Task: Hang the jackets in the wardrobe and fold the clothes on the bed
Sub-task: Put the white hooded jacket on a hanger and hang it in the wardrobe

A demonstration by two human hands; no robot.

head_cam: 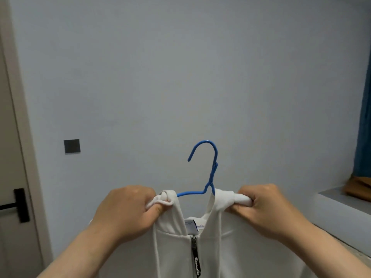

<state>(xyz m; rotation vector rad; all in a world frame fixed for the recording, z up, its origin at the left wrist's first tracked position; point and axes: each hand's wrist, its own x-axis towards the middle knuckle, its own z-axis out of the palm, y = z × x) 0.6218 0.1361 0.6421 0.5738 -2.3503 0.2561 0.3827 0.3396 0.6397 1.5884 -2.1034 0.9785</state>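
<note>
1. the left hand (128, 207) is curled tight round the bunched left shoulder of a white zip jacket (216, 247), thumb under the fabric.
2. the right hand (267, 207) grips the bunched right shoulder the same way, fingers wrapped over it.
3. the jacket is held up in front of a pale blue-grey wall (180, 67), on a blue hanger (208, 173) whose hook stands upright between the hands.
4. its zip pull (195, 261) hangs at the collar, below a neck label (190, 225).
5. a door handle (18, 205) sits at the left edge, a dark wall switch (72, 146) nearby, a blue curtain (364, 127) at the right.
</note>
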